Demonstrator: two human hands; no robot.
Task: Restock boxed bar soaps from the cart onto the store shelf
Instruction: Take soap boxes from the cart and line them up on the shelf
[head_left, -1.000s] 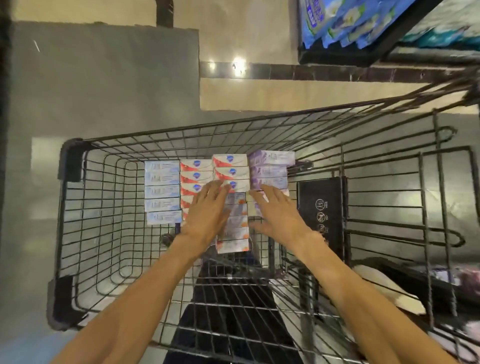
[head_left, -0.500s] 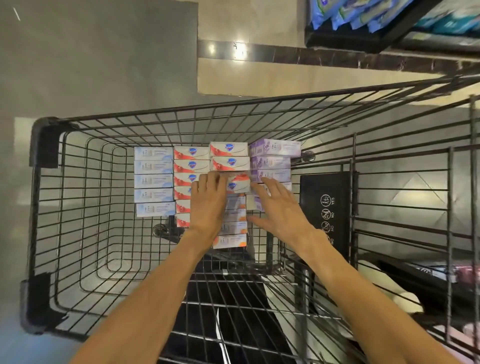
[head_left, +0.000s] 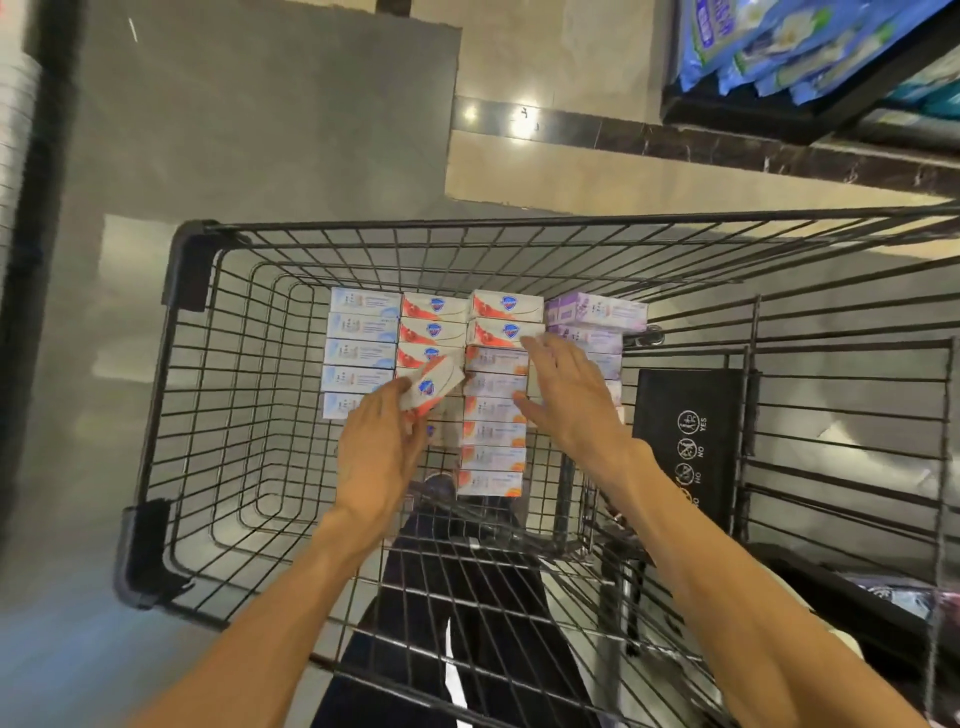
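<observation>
The fingers (head_left: 402, 395) of our left hand (head_left: 376, 457) are closing around one red-and-white soap box (head_left: 434, 384), and we are holding it tilted, a little above the rows of boxes that are lying in the cart (head_left: 208, 415). The box is sitting between the thumb on its near side and the other fingers under it, with its far end pointing away to the upper right, free of the hand. Our right hand (head_left: 571, 400) is staying flat and spread wide, holding nothing; its fingertips are reaching the second red box (head_left: 501, 332) of the neighbouring column, and its palm is covering part of the purple boxes (head_left: 597, 312) on the right side. The soap boxes are lying in four columns on the wire floor of the cart: pale blue boxes (head_left: 358, 353) at the left, then red ones, then a column with two red boxes at the far end and orange-marked boxes (head_left: 491, 457) nearer to us, and the purple ones at the right. The lifted box is hanging over the second column, just beside the pale blue ones. A black panel (head_left: 685, 415) with round signs is standing at the right of the boxes. At the top right, blue packets (head_left: 769, 47) are lying on a dark shelf (head_left: 779, 114).
</observation>
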